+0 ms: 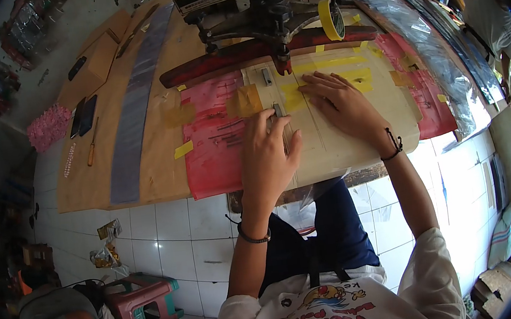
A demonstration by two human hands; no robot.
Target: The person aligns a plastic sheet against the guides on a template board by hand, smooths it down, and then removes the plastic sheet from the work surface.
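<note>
My left hand (271, 142) is on the left part of a beige board (343, 156), its thumb and fingers around a small dark metal piece (277, 110). A second small metal piece (267, 77) lies just above it. My right hand (340, 102) rests flat with fingers spread on the board, over yellow tape (358, 79). Red sheets flank the board, one at the left (214, 158) and one at the right (428, 102). A red curved bar (195, 71) on a dark clamp frame stands over the board's far edge.
A tape roll (331, 20) hangs by the frame. Left on the table are a grey strip (131, 123), a phone (88, 114), a screwdriver (93, 142) and a cardboard box (90, 66). People are at lower left (53, 318) and upper right (481, 14). A stool (142, 298) stands below left.
</note>
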